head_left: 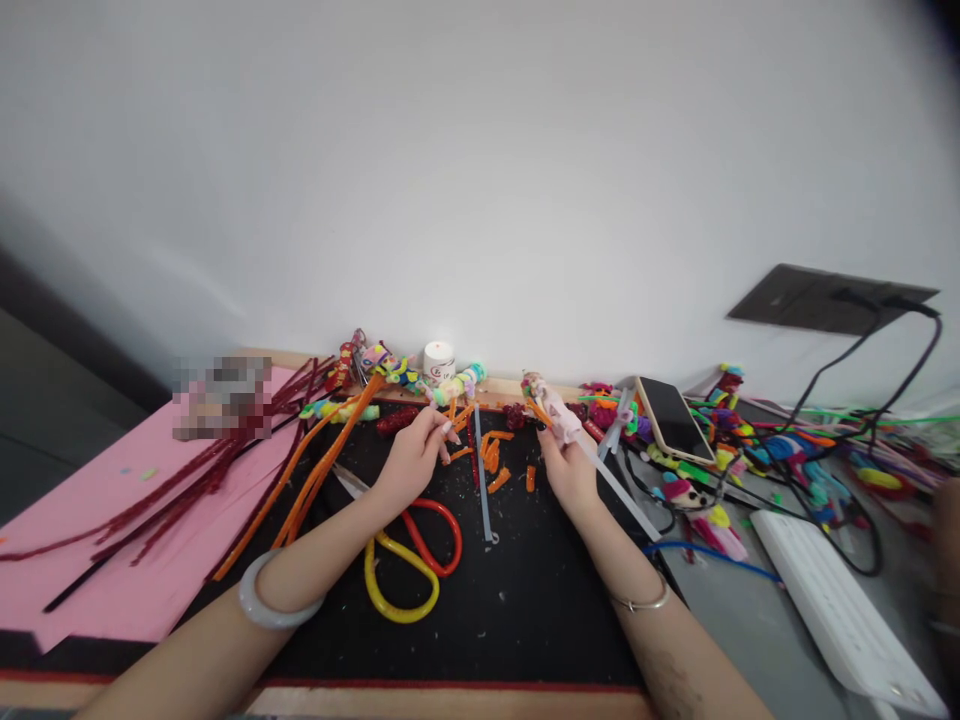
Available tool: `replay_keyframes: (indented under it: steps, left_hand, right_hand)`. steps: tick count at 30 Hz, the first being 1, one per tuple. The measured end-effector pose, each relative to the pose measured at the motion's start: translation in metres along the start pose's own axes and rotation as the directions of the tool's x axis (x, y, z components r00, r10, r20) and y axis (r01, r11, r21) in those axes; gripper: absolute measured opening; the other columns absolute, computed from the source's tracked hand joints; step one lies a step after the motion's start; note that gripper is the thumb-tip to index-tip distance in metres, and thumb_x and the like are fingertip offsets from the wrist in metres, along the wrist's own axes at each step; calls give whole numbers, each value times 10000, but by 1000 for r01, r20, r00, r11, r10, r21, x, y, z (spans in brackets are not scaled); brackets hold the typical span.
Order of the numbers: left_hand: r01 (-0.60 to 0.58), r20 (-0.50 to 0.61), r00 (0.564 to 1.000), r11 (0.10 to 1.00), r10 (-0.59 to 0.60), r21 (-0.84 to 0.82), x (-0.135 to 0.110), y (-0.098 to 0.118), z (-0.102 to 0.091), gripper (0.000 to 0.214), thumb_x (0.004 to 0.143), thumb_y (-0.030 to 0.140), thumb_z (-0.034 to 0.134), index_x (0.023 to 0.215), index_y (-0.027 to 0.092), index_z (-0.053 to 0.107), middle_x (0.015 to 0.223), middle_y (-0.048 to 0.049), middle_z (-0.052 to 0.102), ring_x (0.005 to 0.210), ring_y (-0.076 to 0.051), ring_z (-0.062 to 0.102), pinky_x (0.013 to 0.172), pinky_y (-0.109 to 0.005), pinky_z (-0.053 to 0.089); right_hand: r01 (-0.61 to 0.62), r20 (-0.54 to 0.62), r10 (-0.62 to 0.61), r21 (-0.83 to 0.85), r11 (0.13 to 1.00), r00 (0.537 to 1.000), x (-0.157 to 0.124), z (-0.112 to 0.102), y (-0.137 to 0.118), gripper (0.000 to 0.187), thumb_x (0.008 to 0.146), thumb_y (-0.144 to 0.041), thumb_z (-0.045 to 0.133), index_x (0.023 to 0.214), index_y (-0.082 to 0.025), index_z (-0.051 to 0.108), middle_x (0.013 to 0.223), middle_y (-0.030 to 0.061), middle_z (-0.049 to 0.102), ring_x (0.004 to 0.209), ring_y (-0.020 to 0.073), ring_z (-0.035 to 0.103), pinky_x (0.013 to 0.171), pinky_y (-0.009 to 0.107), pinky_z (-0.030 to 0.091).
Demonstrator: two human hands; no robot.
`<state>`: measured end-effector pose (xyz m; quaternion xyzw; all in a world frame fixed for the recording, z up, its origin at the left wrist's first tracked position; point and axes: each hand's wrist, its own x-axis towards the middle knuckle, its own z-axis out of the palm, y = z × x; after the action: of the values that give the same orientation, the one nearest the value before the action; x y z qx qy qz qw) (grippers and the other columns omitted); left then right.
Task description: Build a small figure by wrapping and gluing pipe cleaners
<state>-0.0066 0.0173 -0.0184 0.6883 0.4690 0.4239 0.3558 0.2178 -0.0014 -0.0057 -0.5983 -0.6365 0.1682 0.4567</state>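
Observation:
Above a black mat [540, 610], my left hand [418, 450] is closed in a pinch. What lies between its fingertips is too small to make out; orange pipe cleaner pieces [491, 455] lie just beyond and beside it. My right hand [571, 475] grips a pale pink bundle [561, 418] with an orange tip at its left side. A pale grey strip [626, 500] runs down to the right from near that hand. Scissors [401, 590] with one red and one yellow handle rest under my left forearm, their blades partly hidden. Another grey strip [482, 480] lies between my hands.
Long orange pipe cleaners [315, 490] and dark red ones [217, 460] lie at left, over a pink sheet [97, 540]. A white round tub [439, 362] stands by the wall. At right are a phone [675, 420], black cables [814, 375], colourful pipe cleaner figures [686, 492] and a white power strip [840, 605].

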Motion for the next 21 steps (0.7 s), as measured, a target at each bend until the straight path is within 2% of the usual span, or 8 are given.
replay_keyframes:
  steps: [3, 8, 14, 21]
  left_hand:
    - [-2, -8, 1000, 1000, 2, -1, 0, -1, 1, 140, 898, 242, 357, 804, 192, 447, 777, 7, 614, 541, -101, 576, 631, -251, 438]
    - [-5, -14, 1000, 1000, 6, 16, 0, -1, 1, 144, 898, 243, 359, 797, 192, 449, 763, 8, 617, 532, -99, 568, 638, -252, 439]
    - [6, -15, 1000, 1000, -6, 3, 0, 1, 1, 140, 894, 239, 364, 795, 189, 448, 766, 14, 611, 526, -91, 570, 615, -240, 436]
    - [1, -16, 1000, 1000, -1, -1, 1, 0, 1, 141, 893, 238, 362, 798, 188, 453, 763, 9, 614, 529, -94, 573, 623, -244, 443]
  right_hand:
    - [78, -40, -81, -81, 994, 996, 4, -2, -2, 277, 752, -263, 513, 1000, -161, 584, 921, 67, 644, 809, 199, 598, 730, 277, 453]
    - [114, 67, -104, -165, 980, 992, 8, -3, 6, 233, 685, -251, 548, 905, -181, 578, 759, 11, 630, 618, 144, 557, 588, 232, 423]
    - [7, 79, 11, -215, 977, 997, 16, -4, 14, 228, 718, -284, 536, 929, -200, 549, 762, 21, 643, 657, 172, 597, 598, 245, 424]
    - [28, 27, -24, -162, 986, 999, 26, -6, 18, 234, 772, -334, 484, 937, -178, 541, 846, 59, 637, 755, 190, 598, 659, 266, 437]
